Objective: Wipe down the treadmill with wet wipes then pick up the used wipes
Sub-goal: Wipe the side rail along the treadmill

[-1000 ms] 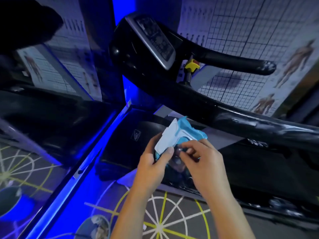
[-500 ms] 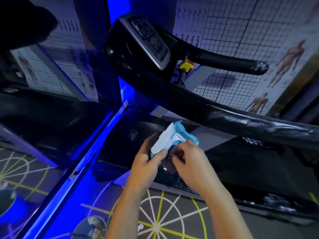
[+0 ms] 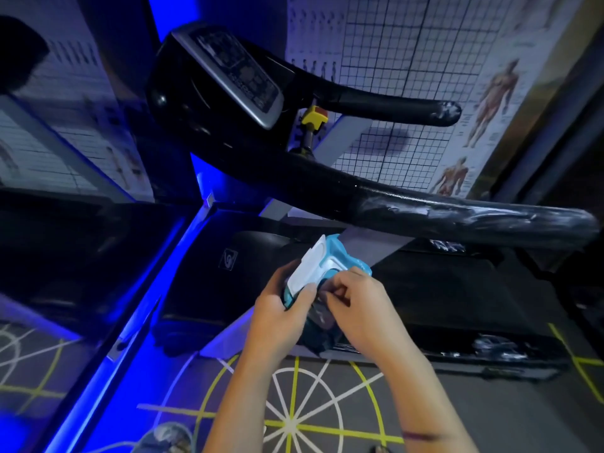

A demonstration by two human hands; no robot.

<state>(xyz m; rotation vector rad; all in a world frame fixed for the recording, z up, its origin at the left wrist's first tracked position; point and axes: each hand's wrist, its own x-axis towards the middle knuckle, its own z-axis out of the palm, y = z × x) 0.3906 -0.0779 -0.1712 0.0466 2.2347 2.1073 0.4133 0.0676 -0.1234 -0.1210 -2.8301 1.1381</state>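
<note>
Handrail: thick black padded near handrail (image 3: 457, 214) of the black treadmill (image 3: 202, 289), running across the right half of the view, its wrapping scuffed pale in places.
Pack: soft teal plastic wipes pack (image 3: 340, 259) with a white flip lid (image 3: 307, 271) standing open, held in the air just below the handrail's left end.
Left hand: left hand (image 3: 277, 308), below the handrail, is wrapped round the wipes pack's left side with the thumb pressed on the lid's lower edge.
Right hand: right hand (image 3: 362, 305), below the handrail and touching the pack from the right, has its fingers curled in and pinching at the opening under the lid. Whether a wipe is between them cannot be told.
Belt: dark running belt (image 3: 457, 289), below the handrail and behind the hands.
Console: black console with a grey-framed display panel (image 3: 235, 73), above and left of the handrail.
Clip: small yellow safety clip (image 3: 313, 117), above the handrail, beside the console.
Second rail: thinner black far handrail (image 3: 392, 106), above the near one.
Wall: white grid chart (image 3: 392, 53) and anatomy figure poster (image 3: 493, 103), behind and above the handrail.
Floor: grey floor with yellow and white painted lines (image 3: 294, 407), well below the handrail, under the forearms.
Light: blue light strip (image 3: 143, 305), below and left of the handrail, along the treadmill's side.
</note>
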